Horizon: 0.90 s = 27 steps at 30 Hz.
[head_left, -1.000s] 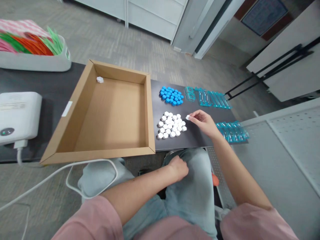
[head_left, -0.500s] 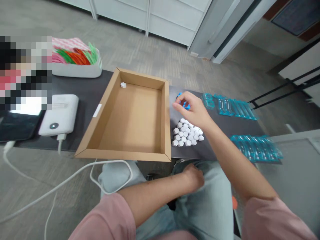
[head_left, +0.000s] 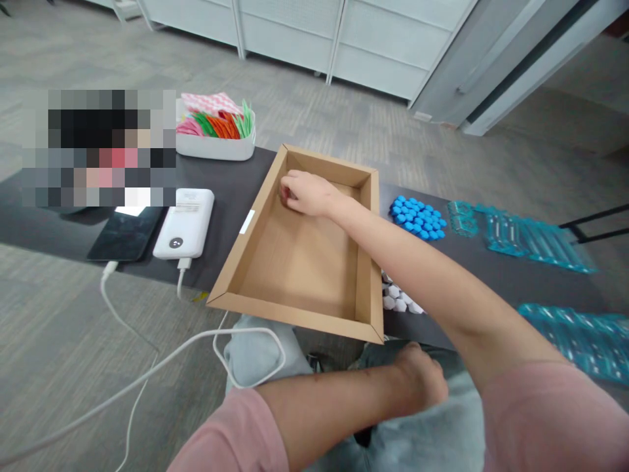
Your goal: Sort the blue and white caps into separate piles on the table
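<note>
My right hand reaches across into the far left corner of the open cardboard box. Its fingers are curled down against the box floor, and whatever they pinch is hidden. My forearm covers most of the pile of white hexagonal pieces to the right of the box. A cluster of blue hexagonal pieces lies farther back on the dark table. My left hand rests loosely closed on my lap below the table edge, holding nothing.
Teal clear tubes lie at the right, more teal tubes nearer. Left of the box are a white power bank, a black phone and a white tray of coloured strips. White cables hang down.
My right hand went from the white pile, past the blue pieces, into the box's far left corner. The view swung left. My left hand stayed on my lap.
</note>
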Each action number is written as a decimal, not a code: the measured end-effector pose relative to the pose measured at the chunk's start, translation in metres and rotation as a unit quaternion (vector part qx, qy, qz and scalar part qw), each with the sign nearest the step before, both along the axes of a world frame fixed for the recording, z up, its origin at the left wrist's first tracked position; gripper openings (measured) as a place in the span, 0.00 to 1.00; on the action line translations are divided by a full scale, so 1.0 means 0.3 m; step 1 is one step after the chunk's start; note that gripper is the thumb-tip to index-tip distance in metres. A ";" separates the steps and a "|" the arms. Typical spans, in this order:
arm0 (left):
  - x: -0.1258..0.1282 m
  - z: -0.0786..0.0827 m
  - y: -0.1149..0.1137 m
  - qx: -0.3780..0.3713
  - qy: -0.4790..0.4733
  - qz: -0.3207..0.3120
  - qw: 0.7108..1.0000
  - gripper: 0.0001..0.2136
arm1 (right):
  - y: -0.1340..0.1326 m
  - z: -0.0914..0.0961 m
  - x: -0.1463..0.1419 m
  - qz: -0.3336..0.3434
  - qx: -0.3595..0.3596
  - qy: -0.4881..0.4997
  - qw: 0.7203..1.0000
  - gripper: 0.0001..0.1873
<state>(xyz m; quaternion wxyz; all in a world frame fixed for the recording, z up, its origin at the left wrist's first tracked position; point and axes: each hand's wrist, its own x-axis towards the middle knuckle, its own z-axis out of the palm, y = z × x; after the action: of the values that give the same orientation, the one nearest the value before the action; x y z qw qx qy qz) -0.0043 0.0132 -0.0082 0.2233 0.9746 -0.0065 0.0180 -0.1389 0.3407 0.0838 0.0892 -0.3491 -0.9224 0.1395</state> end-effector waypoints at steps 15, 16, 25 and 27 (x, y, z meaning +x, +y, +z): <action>-0.093 0.086 0.005 -0.043 0.134 0.026 0.990 0.15 | -0.836 0.013 0.971 -0.391 0.023 0.383 0.836 0.17; -0.099 0.084 0.002 -0.039 0.135 0.028 0.990 0.15 | -0.870 -0.027 1.015 -0.427 0.017 0.396 0.813 0.18; -0.128 0.077 0.009 -0.019 0.143 0.067 0.987 0.10 | -0.917 -0.180 1.071 -0.499 0.001 0.430 0.752 0.20; -0.130 0.113 0.012 -0.009 0.173 0.051 0.983 0.11 | -0.913 -0.175 1.062 -0.488 -0.009 0.422 0.764 0.17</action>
<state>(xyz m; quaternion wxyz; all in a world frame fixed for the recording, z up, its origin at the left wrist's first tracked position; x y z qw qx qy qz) -0.0433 0.0169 0.0258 0.2288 0.9598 0.0826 -0.1398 0.1797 0.0669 0.0314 0.5224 -0.6585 -0.4956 0.2189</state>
